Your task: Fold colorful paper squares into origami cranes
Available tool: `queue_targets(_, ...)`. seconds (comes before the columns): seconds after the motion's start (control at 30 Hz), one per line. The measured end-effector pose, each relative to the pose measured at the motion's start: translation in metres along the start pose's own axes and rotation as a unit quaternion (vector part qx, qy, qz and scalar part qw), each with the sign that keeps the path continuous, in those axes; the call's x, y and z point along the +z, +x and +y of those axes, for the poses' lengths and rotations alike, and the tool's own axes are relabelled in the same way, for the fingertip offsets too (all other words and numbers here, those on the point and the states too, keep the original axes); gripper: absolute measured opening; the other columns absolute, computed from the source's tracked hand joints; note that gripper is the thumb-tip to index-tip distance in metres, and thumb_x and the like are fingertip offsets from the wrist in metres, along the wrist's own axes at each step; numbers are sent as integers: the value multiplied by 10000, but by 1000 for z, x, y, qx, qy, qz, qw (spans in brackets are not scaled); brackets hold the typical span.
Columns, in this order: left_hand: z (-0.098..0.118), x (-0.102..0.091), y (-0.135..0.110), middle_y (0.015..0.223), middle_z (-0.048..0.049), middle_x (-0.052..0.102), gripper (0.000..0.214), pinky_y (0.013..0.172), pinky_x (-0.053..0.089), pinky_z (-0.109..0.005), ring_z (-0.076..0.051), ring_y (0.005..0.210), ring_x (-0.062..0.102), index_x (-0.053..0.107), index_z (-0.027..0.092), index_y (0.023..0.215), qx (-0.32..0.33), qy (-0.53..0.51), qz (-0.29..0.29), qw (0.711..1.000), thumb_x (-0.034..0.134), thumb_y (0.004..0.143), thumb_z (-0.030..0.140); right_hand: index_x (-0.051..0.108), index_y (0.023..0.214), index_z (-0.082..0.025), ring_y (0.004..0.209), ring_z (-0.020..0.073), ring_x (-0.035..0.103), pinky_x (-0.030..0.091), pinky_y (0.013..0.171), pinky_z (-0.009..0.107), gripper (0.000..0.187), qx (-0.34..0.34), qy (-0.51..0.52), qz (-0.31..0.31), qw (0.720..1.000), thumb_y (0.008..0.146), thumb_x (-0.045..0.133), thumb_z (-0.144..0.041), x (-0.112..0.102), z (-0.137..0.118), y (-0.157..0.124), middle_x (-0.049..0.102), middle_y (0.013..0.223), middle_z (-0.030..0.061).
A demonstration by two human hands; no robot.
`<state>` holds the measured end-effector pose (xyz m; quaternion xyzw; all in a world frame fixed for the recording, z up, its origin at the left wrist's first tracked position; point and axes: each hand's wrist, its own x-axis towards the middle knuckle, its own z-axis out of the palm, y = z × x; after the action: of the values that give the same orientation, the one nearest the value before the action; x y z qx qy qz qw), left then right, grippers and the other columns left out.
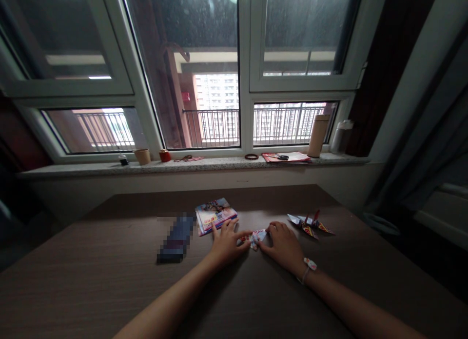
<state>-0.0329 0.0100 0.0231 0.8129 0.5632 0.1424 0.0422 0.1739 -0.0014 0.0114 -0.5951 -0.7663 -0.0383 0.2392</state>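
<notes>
bench point(91, 285): dark and broad, it is stretching out below a window sill point(215, 164) and is carrying the paper work.
paper cup point(142, 156): is standing on the left stretch of the sill, well apart from the hands.
blurred dark object point(176, 239): is lying on the bench, pixels masking what it is.
stack of printed paper point(217, 216): is lying flat beside the blurred item, apparently unfolded, so material is seemingly remaining.
left hand point(226, 242): is resting with fingers spread, thumb and fingertips touching a folded paper point(259, 235); whether this grip is pinching or merely pressing, one cannot tell.
folded paper: is lying low on the bench between that hand and the right hand point(287, 244), looking partway folded, no final form showing yet.
right hand: is curving over the paper's right side, thumb and fingertips touching; this grip, too, is leaving pinch or press unclear.
bracelet point(310, 264): is circling the right wrist.
pointed paper pieces point(308, 229): two are sitting together at right, seemingly finished.
</notes>
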Motion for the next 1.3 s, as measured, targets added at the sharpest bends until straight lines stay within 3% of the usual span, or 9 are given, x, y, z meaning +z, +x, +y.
queue_targets(0.2, 1, -2, 0, 1471, -7, 412, 335, 1029, -1, -753, -357, 1370, 296, 596, 539, 1182, -3, -2, -9, 1000, 567, 849, 546, 625, 871, -191, 950, 234, 558, 373, 854, 322, 204, 23, -9, 2, 1000, 799, 603, -381, 1, 10, 13, 641, 937, 62)
queue_targets(0.67, 1, -3, 1, 1450, -33, 438, 342, 1026, 36, -754, -351, 1360, 313, 595, 534, 1188, 0, -1, -15, 1000, 579, 846, 537, 623, 799, -201, 964, 217, 555, 370, 816, 310, 136, 76, 30, 25, 996, 843, 541, -299, 8, 26, 24, 599, 911, 49)
queue_targets(0.93, -2, 1, 1, 1444, -29, 449, 382, 1045, 50, -740, -344, 1340, 338, 593, 475, 1222, 11, -3, 8, 1000, 602, 841, 505, 660, 840, -208, 995, 231, 544, 382, 842, 327, 117, 90, 66, 8, 994, 841, 560, -268, 8, 32, 26, 602, 952, 61)
queue_targets(1.03, -3, 4, 1, 1431, -34, 465, 381, 1051, 48, -739, -340, 1323, 359, 615, 419, 1204, 14, -8, 23, 1000, 627, 827, 475, 671, 875, -208, 1011, 241, 540, 395, 884, 353, 138, 63, 93, 10, 994, 860, 557, -283, 8, 34, 25, 608, 966, 70)
queue_targets(1.3, -4, 4, 0, 1386, -40, 500, 380, 1054, 30, -741, -318, 1307, 390, 621, 400, 1182, 45, -14, 64, 997, 675, 805, 399, 626, 1170, -238, 1091, 225, 526, 417, 956, 358, 276, -117, 177, 8, 977, 907, 549, -275, 9, 24, 16, 597, 1136, 78)
